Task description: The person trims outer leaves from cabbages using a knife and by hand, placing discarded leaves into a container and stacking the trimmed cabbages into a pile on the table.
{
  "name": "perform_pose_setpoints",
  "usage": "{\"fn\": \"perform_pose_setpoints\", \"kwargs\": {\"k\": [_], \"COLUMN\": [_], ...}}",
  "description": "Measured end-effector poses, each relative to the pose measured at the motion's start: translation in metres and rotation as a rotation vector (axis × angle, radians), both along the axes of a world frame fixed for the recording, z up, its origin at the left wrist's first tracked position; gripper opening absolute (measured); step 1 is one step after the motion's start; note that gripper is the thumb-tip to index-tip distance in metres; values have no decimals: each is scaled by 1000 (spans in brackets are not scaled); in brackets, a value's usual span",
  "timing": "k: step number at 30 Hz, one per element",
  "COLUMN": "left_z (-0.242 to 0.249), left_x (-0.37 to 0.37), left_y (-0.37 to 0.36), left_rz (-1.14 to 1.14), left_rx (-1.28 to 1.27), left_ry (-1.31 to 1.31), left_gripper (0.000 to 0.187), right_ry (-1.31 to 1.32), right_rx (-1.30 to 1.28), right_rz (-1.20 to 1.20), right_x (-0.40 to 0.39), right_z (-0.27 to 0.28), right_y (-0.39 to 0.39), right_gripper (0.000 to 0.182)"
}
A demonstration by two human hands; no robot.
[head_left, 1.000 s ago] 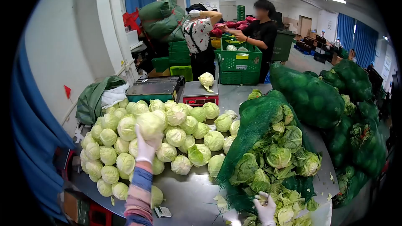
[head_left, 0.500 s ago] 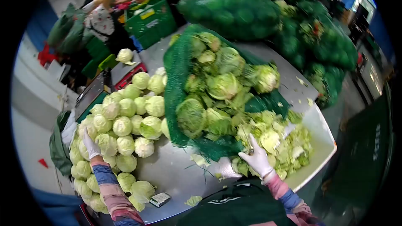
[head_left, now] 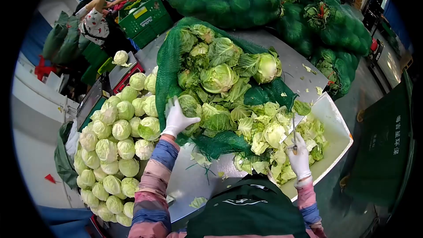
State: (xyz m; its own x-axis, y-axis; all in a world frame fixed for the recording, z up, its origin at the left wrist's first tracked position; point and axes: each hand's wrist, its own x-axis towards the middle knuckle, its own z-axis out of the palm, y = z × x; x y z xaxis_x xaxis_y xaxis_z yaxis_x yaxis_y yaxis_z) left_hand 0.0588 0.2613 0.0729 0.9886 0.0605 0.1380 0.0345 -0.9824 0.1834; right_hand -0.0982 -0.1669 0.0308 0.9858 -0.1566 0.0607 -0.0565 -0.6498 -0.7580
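Observation:
My left hand [head_left: 175,118], in a white glove, cups the near left side of a leafy cabbage [head_left: 190,105]. Its thumb lies across the front, and the fingers are spread along the left side. That cabbage sits with several others in an open green net bag [head_left: 166,68] on the metal table [head_left: 176,180]. My right hand [head_left: 299,158], also gloved, is closed around a knife [head_left: 294,128] whose narrow blade points away from me. Beneath the knife lies a heap of loose cabbage leaves [head_left: 269,134], partly in a white bin [head_left: 337,139].
Trimmed pale cabbages [head_left: 121,130] are piled at the left. One cabbage [head_left: 120,57] rests on a scale [head_left: 128,77] behind them. Full green net sacks [head_left: 229,6] line the back. A person handles a green crate [head_left: 145,20] at far left; a dark green bin [head_left: 379,145] stands right.
My left hand has moved right from the trimmed pile onto a cabbage in the net bag. My right hand has shifted right and now shows a knife upright in its grip.

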Motion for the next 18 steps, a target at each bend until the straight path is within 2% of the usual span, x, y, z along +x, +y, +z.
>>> {"fn": "perform_pose_setpoints", "kwargs": {"k": [1,2,4,6,8,9,10,12,13,14,16,18], "left_z": [0,-2,-10,-18,-27,-20,-14,-29,-41,-51,-58,-77], "left_x": [-1,0,-1,-5,-11,-18,-28,-32,-26,-22,-7,-6], "left_y": [4,8,19,21,12,-9,-33,-59,-66,-71,-79,-90], "left_rz": [126,126,83,56,69,138,86,-189,-308,-286,-201,-151], "left_rx": [33,35,-319,-354,-223,-43,132,95,-46,-23,209,224], "left_ry": [131,131,94,71,-112,-142,-233,-363,-313,-202,-244,-210], "left_gripper": [120,120,119,114,108,96,84,71,62,61,66,69], "right_ry": [-11,-11,132,191,128,124,202,281,254,228,203,176], "right_rx": [21,23,131,49,-12,-11,30,51,42,32,25,20], "right_rz": [-5,-5,88,121,173,167,179,225,236,248,249,242], "right_x": [-3,-8,-17,-23,-26,-26,-25,-26,-26,-28,-29,-33], "right_z": [-8,-11,-1,-23,-30,-27,-21,-16,-18,-21,-22,-23], "right_y": [-2,-4,1,1,7,10,14,18,20,21,22,21], "right_gripper": [44,44,38,36,37,37,39,43,43,43,43,43]}}
